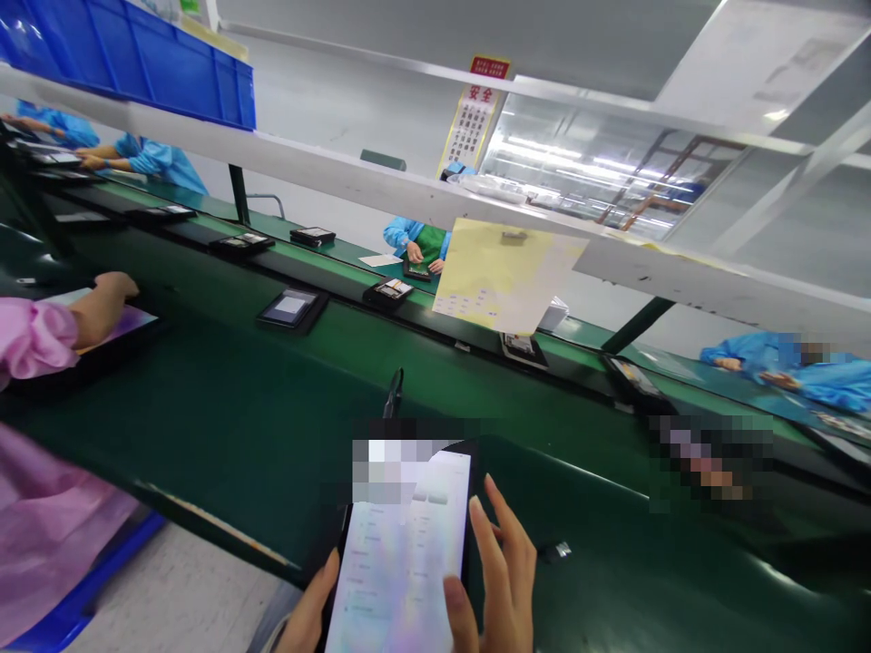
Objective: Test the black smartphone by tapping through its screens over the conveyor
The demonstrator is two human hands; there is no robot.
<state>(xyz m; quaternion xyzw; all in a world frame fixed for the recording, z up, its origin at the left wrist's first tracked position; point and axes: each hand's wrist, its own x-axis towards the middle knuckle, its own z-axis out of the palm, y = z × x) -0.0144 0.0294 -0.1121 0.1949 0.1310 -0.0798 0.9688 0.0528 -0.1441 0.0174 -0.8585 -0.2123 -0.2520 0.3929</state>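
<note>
I hold a tablet (pixel 405 553) with a lit white screen low in the middle of the view, above the near edge of the green work surface (pixel 224 408). My left hand (pixel 306 612) grips its left edge from below, thumb on the bezel. My right hand (pixel 500 571) holds the right edge, thumb on the screen and fingers stretched up beside it. A black cable (pixel 393 394) runs away from the tablet's top.
A green conveyor (pixel 340 272) carries several dark tablets in trays, such as one tablet (pixel 291 309). A person in pink (pixel 41 345) works at my left. People in blue sit across the belt. An overhead shelf (pixel 327 177) holds a blue bin (pixel 136 54) and a yellow sheet (pixel 500 272).
</note>
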